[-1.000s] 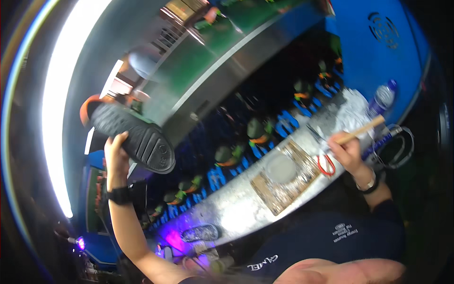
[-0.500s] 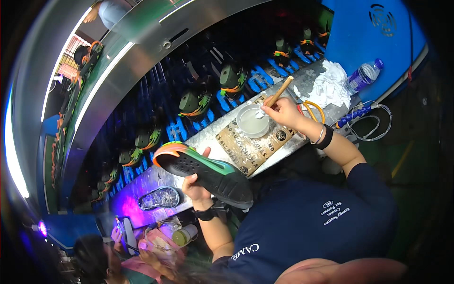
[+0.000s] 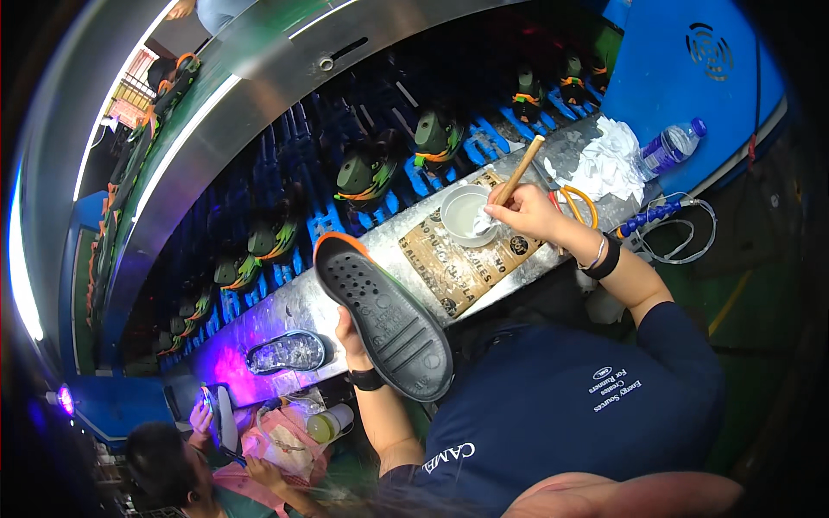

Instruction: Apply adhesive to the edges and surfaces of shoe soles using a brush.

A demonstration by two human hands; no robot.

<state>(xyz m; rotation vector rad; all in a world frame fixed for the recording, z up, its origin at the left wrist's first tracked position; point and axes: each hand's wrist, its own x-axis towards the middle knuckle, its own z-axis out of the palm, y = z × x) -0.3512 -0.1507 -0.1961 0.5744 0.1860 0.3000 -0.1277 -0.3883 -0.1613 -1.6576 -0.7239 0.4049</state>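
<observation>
My left hand (image 3: 351,338) is closed on the edge of a shoe sole (image 3: 389,324), its dark, hole-dotted face turned up and an orange rim at the toe. Most of the fingers are hidden beneath the sole. In my right hand (image 3: 528,211) is a brush (image 3: 522,169), gripped low on its wooden handle, with the white lower end down at a round pale bowl (image 3: 445,211). Whitish liquid shows inside the bowl. The bowl stands on a printed brown cardboard sheet (image 3: 432,272).
A metal bench (image 3: 380,237) runs beside a line of shoes (image 3: 367,177) on blue supports. Right of the bowl lie an orange-handled tool (image 3: 580,203), crumpled white paper (image 3: 611,154) and a bottle (image 3: 672,147). At left sits another sole (image 3: 287,351); a co-worker (image 3: 164,466) holds one nearby.
My left hand has turned the sole so that its dark face shows more fully. The brush end has shifted slightly and stays at the bowl. The whole view has moved a little.
</observation>
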